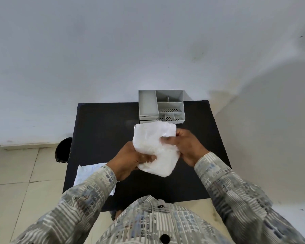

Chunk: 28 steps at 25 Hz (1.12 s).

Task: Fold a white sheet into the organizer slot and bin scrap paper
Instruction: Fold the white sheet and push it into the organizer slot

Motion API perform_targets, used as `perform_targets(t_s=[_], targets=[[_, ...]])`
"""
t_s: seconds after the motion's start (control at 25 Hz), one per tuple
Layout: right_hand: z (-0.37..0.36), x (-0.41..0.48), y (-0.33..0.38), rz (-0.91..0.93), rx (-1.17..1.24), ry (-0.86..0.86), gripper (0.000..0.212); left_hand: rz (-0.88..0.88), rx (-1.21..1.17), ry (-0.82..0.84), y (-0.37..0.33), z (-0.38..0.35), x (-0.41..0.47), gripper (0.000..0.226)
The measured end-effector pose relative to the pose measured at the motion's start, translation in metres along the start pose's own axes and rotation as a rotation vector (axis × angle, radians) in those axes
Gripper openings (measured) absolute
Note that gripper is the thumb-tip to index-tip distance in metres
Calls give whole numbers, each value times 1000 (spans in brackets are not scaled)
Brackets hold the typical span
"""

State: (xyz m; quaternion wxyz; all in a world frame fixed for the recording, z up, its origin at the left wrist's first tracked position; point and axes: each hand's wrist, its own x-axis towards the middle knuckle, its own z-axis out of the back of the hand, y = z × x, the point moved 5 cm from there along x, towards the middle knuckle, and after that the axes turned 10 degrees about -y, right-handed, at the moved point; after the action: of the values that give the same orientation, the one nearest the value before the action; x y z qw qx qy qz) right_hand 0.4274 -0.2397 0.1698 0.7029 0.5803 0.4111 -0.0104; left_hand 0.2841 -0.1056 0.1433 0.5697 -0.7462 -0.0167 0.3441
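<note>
While both my left hand (130,158) and right hand (184,145) grip the sheet (154,147) mid-fold — next, I'd say, crease it narrower for the organizer (161,106) slot.

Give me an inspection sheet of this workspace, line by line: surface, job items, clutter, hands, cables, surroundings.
Surface: black table, mostly bare, set against a pale wall.
Job's things: white sheet held above the table in both hands, bent and crumpled, not yet in a slot; grey organizer at the table's far edge, its visible compartments look empty; black bin on the floor off the table's left side.
Clutter: second paper at the near-left table edge, partly under the left sleeve, overhanging.
Grippers: left hand grips the sheet's lower left; right hand grips its right side.
Cables: nothing seen.
Surroundings: tiled floor, plain wall; nothing else seen.
</note>
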Motion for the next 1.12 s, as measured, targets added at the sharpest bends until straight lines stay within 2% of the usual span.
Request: perform_targets(t_s=[0.08,0.16,0.2,0.28,0.36,0.44,0.52,0.56,0.68,0.8,0.88,0.96,1.0,1.04,1.12], targets=[[11,9,10,35,196,-157,29,21,-12,21,2,-2,0,36],[14,9,10,-24,348,-99,41,22,-22,27,3,-1,2,40],[14,4,5,-88,294,-38,45,21,-24,27,1,-2,2,39],[16,-2,-10,-144,82,58,37,11,-16,28,0,-5,2,34],[24,2,-14,-73,77,-23,28,21,-2,-3,2,-9,4,29],[22,0,-18,-85,334,-44,34,33,6,-47,2,-12,7,28],[12,-7,-27,-182,496,47,55,30,13,-66,1,-19,10,29],[9,-11,-33,-218,492,108,58,26,13,-78,2,-23,11,26],[5,-18,-50,-251,411,194,48,9,22,-165,3,-33,11,21],[15,-9,-55,-139,216,77,44,-3,70,-245,1,-34,13,22],[25,-6,-55,-158,241,8,44,-2,78,-346,-12,-32,18,17],[35,-5,-53,-180,286,-4,36,-121,121,-525,-34,-22,25,15],[40,-3,-51,-176,291,0,32,-192,56,-634,-44,-15,28,14],[45,-3,-49,-173,288,1,31,-237,-110,-718,-54,-8,28,14],[55,-1,-45,-169,295,12,31,-200,-436,-733,-57,0,31,23]])
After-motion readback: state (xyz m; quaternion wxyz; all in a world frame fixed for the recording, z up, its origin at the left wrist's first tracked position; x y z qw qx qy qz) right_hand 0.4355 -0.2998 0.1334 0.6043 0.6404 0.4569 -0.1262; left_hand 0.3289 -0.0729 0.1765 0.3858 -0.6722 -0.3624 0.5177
